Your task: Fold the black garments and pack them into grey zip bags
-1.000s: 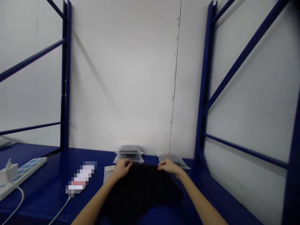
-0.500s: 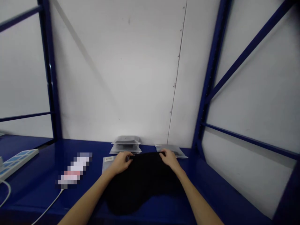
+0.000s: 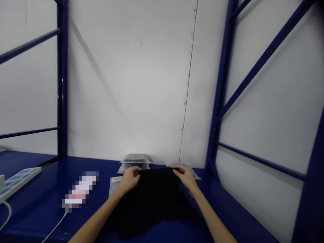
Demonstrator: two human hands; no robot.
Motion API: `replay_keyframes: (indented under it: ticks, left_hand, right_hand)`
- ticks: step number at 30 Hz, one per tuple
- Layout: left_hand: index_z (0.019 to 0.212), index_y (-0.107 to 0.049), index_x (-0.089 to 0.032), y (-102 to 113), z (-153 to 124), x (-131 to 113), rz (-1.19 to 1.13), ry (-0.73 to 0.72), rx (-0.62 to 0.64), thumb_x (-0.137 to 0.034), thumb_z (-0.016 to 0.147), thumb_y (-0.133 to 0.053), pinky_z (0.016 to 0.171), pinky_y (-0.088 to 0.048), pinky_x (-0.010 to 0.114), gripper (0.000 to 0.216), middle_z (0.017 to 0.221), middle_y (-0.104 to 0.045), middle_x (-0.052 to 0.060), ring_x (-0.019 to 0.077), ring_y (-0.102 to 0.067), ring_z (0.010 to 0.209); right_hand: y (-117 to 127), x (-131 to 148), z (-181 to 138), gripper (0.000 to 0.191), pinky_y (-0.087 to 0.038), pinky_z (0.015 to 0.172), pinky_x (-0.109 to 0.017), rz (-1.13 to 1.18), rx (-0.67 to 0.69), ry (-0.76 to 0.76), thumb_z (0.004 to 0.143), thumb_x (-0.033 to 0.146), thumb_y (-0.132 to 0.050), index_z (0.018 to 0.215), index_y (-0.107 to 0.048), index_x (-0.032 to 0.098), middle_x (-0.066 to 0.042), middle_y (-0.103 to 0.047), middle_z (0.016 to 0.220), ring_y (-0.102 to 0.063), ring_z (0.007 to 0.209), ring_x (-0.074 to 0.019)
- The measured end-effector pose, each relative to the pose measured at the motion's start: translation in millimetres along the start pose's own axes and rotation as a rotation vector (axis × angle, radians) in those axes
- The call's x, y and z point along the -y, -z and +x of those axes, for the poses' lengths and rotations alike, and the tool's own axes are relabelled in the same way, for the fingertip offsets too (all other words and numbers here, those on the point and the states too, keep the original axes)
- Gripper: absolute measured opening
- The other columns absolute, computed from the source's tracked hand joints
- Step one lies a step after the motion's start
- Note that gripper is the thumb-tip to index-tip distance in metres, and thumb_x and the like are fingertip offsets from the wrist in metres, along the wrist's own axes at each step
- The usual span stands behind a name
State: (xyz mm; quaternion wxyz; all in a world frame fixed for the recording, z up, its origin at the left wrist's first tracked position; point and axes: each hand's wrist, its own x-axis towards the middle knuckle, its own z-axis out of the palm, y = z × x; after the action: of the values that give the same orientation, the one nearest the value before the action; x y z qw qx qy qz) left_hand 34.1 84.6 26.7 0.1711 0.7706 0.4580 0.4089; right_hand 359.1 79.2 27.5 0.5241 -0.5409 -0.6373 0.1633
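Observation:
A piece of black fabric (image 3: 158,192), perhaps a garment, stretches between my two hands, its top edge fairly straight. Its lower part spreads loosely over the blue surface. My left hand (image 3: 130,179) pinches the top left corner between thumb and fingers. At the top right corner, my right hand (image 3: 184,176) pinches the same edge. Just left of the fabric lies a clear plastic bag with a white label (image 3: 115,185), partly covered by my left hand and forearm. Behind my right hand, another flat plastic bag (image 3: 196,173) is mostly hidden.
Stacked plastic bags with dark contents (image 3: 135,158) rest by the white wall (image 3: 126,84). On the left of the blue shelf (image 3: 54,189) are a blurred-out phone-like object (image 3: 82,189) with a white cable (image 3: 54,227) and a power strip (image 3: 21,180). Blue posts (image 3: 63,101) and braces frame the sides.
My hands have risen slightly off the shelf with the fabric's top edge, and its right side now hangs straighter. My view has tilted up a little.

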Motion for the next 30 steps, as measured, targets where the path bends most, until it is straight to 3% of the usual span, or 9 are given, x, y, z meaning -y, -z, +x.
replay_keyframes:
  ticks: [4, 7, 10, 13, 16, 19, 23, 26, 30]
  left_hand:
    - [0.093, -0.073, -0.017, 10.4, -24.6, -3.4, -0.014, -0.171, 0.052, -0.006, 0.079, -0.053, 0.069, -0.046, 0.025, 0.026, 0.087, -0.070, 0.003, 0.0149, -0.061, 0.072]
    - [0.089, -0.073, -0.020, 17.0, -41.9, 4.5, 0.072, -0.344, 0.193, 0.000, 0.075, -0.050, 0.080, -0.049, 0.027, 0.034, 0.097, -0.070, 0.004, 0.0168, -0.065, 0.087]
    - [0.092, -0.075, -0.022, 24.4, -51.3, 8.2, 0.156, -0.406, 0.272, 0.001, 0.077, -0.050, 0.093, -0.049, 0.032, 0.037, 0.105, -0.070, 0.004, 0.0203, -0.065, 0.102]
    - [0.101, -0.075, -0.023, 36.2, -60.6, -8.0, 0.185, -0.417, 0.267, -0.003, 0.084, -0.048, 0.098, -0.050, 0.035, 0.037, 0.111, -0.070, 0.005, 0.0220, -0.063, 0.108]
    - [0.117, -0.071, -0.026, 51.5, -83.0, -38.9, 0.150, -0.432, 0.220, -0.015, 0.096, -0.047, 0.105, -0.047, 0.038, 0.034, 0.121, -0.067, 0.007, 0.0228, -0.058, 0.117]
    - [0.133, -0.064, -0.032, 66.1, -116.6, -58.1, 0.078, -0.382, 0.330, -0.028, 0.096, -0.059, 0.110, -0.045, 0.037, 0.037, 0.131, -0.063, 0.005, 0.0229, -0.055, 0.124]
    - [0.133, -0.065, -0.034, 80.2, -150.3, -41.2, 0.059, -0.238, 0.481, -0.042, 0.088, -0.072, 0.116, -0.041, 0.039, 0.046, 0.144, -0.057, 0.006, 0.0262, -0.053, 0.132]
    - [0.127, -0.070, -0.034, 87.7, -156.8, -22.3, 0.106, -0.151, 0.451, -0.045, 0.097, -0.058, 0.117, -0.040, 0.039, 0.034, 0.144, -0.058, 0.005, 0.0253, -0.053, 0.133]
    - [0.110, -0.075, -0.031, 94.9, -151.2, -25.6, 0.102, -0.161, 0.410, -0.046, 0.103, -0.040, 0.105, -0.047, 0.033, 0.038, 0.129, -0.066, 0.005, 0.0228, -0.063, 0.116]
  right_hand:
    - [14.7, 7.3, -22.0, 0.025, -0.056, 0.089, -0.042, 0.011, 0.059, 0.117, 0.077, 0.040, -0.069, 0.089, -0.079, 0.021, -0.009, -0.079, 0.096, -0.073, 0.094, -0.0284]
    - [22.4, 2.7, -46.3, 0.016, -0.052, 0.098, -0.045, -0.117, 0.135, 0.275, 0.080, 0.027, -0.064, 0.083, -0.079, 0.024, -0.008, -0.078, 0.104, -0.070, 0.103, -0.0277]
    - [28.8, -4.4, -65.3, 0.025, -0.047, 0.106, -0.047, -0.264, 0.269, 0.347, 0.078, 0.016, -0.059, 0.083, -0.080, 0.026, -0.008, -0.075, 0.116, -0.066, 0.116, -0.0271]
    - [36.2, 3.2, -75.2, 0.030, -0.043, 0.112, -0.051, -0.322, 0.284, 0.295, 0.082, 0.017, -0.057, 0.097, -0.080, 0.027, -0.009, -0.069, 0.130, -0.061, 0.126, -0.0284]
    - [46.0, 29.3, -88.6, 0.032, -0.040, 0.115, -0.052, -0.310, 0.233, 0.280, 0.091, 0.028, -0.057, 0.117, -0.076, 0.028, -0.009, -0.066, 0.138, -0.059, 0.129, -0.0285]
    - [58.2, 52.9, -114.5, 0.033, -0.041, 0.116, -0.047, -0.311, 0.348, 0.255, 0.091, 0.045, -0.065, 0.120, -0.075, 0.031, -0.007, -0.065, 0.140, -0.059, 0.130, -0.0290]
    - [72.9, 50.0, -150.1, 0.037, -0.042, 0.115, -0.044, -0.349, 0.509, 0.148, 0.086, 0.052, -0.072, 0.117, -0.076, 0.033, -0.005, -0.067, 0.137, -0.059, 0.129, -0.0293]
    - [78.3, 36.3, -162.1, 0.028, -0.045, 0.110, -0.043, -0.323, 0.443, 0.114, 0.091, 0.051, -0.064, 0.105, -0.080, 0.032, -0.005, -0.073, 0.127, -0.064, 0.121, -0.0295]
    - [78.4, 38.1, -162.8, 0.026, -0.050, 0.098, -0.040, -0.312, 0.368, 0.094, 0.095, 0.049, -0.058, 0.098, -0.079, 0.035, -0.004, -0.078, 0.108, -0.070, 0.104, -0.0296]
